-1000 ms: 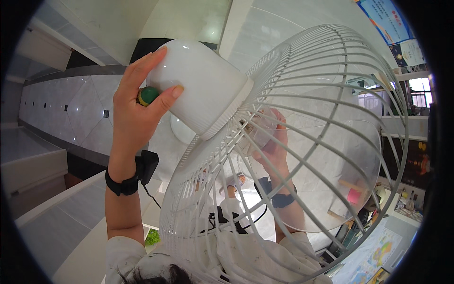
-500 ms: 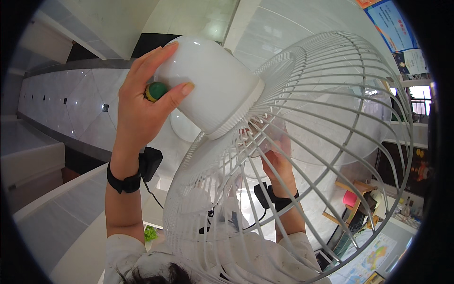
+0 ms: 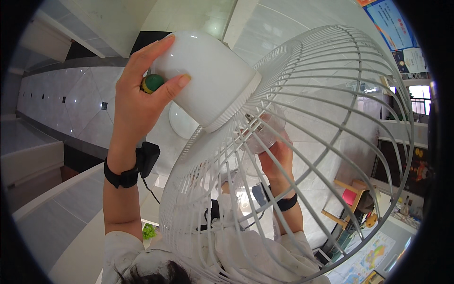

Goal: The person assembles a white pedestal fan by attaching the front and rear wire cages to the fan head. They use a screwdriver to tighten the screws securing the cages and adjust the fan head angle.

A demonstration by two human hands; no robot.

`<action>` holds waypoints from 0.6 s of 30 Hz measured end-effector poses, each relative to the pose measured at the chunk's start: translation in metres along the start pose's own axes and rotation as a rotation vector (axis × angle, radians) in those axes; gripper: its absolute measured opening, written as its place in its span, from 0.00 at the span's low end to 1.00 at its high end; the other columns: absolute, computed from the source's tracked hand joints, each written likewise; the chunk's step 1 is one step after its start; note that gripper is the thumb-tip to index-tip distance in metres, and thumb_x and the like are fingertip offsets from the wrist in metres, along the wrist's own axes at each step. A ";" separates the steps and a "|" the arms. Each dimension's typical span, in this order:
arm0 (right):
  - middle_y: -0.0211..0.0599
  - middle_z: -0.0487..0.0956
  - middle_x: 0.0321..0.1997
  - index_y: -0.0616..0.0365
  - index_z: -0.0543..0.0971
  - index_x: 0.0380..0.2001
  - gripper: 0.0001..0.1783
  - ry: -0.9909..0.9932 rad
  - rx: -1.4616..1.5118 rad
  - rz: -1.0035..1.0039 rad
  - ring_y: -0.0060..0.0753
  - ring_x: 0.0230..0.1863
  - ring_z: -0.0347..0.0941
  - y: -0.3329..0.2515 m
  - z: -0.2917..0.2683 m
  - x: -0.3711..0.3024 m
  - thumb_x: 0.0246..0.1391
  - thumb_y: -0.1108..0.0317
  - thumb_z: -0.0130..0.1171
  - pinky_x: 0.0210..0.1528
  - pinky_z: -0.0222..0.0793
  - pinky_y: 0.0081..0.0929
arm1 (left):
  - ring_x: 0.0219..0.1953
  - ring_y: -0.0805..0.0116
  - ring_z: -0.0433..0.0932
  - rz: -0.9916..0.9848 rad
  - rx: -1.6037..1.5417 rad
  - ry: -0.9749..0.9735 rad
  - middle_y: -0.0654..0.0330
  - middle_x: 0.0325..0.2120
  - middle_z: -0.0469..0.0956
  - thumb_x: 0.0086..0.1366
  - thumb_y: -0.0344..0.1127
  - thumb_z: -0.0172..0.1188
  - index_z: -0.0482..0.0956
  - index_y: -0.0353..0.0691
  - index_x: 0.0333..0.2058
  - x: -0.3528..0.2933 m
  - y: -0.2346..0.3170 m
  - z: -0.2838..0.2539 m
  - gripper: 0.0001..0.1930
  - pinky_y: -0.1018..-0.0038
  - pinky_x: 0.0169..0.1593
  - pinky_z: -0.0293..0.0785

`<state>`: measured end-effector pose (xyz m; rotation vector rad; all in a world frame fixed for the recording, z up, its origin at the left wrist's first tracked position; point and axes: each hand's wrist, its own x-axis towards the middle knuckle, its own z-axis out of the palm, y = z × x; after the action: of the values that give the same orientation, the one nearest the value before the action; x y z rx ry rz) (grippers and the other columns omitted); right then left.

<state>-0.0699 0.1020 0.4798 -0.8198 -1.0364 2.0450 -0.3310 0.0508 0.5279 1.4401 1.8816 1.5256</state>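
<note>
A fan's rounded white motor housing point(image 3: 203, 75) sits at the upper middle, with the white wire guard point(image 3: 309, 168) spreading from it to the right and down. My left hand point(image 3: 137, 90) grips the back of the housing, thumb on the near side and fingers at the far edge. A round green knob-like piece with a yellow rim point(image 3: 153, 83) shows between that thumb and forefinger. Seen through the wires, my right hand point(image 3: 276, 158) closes around the clear plastic hub point(image 3: 265, 137) of the fan blade, near a metal shaft point(image 3: 252, 122). Some of its fingers are hidden behind the hub.
A pale round disc point(image 3: 182, 122) lies beyond the housing. Light tiled floor point(image 3: 66, 99) stretches to the left. On the right stand a wooden chair point(image 3: 347, 208) with something pink and a cluttered counter point(image 3: 406, 215). A green plant point(image 3: 149, 231) shows by my left elbow.
The housing and guard have shifted slightly up and left, my left hand with them. My right hand has moved slightly left at the clear hub, and the transparent blade appears turned.
</note>
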 end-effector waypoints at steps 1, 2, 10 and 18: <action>0.44 0.69 0.51 0.59 0.57 0.56 0.36 -0.009 0.001 0.009 0.41 0.47 0.73 0.000 -0.001 0.000 0.51 0.48 0.54 0.43 0.74 0.37 | 0.46 0.67 0.72 0.005 0.015 0.002 0.58 0.46 0.72 0.51 0.35 0.67 0.73 0.43 0.50 0.000 0.000 0.000 0.26 0.74 0.48 0.69; 0.43 0.70 0.50 0.59 0.58 0.56 0.36 -0.025 0.038 0.020 0.41 0.46 0.73 0.000 -0.002 0.002 0.51 0.48 0.53 0.42 0.74 0.36 | 0.46 0.67 0.72 0.004 0.001 0.005 0.57 0.46 0.72 0.51 0.36 0.67 0.73 0.43 0.50 0.000 0.000 0.001 0.26 0.74 0.48 0.69; 0.42 0.74 0.45 0.63 0.66 0.50 0.32 -0.041 0.177 0.133 0.40 0.45 0.74 -0.003 0.000 0.008 0.55 0.46 0.48 0.41 0.75 0.38 | 0.46 0.66 0.72 -0.001 -0.002 0.012 0.57 0.46 0.72 0.50 0.35 0.67 0.73 0.44 0.50 0.000 0.000 0.000 0.26 0.73 0.48 0.69; 0.37 0.73 0.44 0.59 0.65 0.52 0.31 -0.055 0.269 0.263 0.39 0.42 0.73 -0.005 0.004 0.013 0.55 0.46 0.47 0.40 0.72 0.42 | 0.48 0.64 0.71 -0.037 0.016 0.011 0.54 0.48 0.71 0.49 0.35 0.67 0.73 0.43 0.49 0.000 0.001 -0.003 0.26 0.73 0.49 0.68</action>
<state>-0.0786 0.1131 0.4830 -0.7951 -0.6874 2.3766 -0.3326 0.0496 0.5302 1.3992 1.9202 1.5075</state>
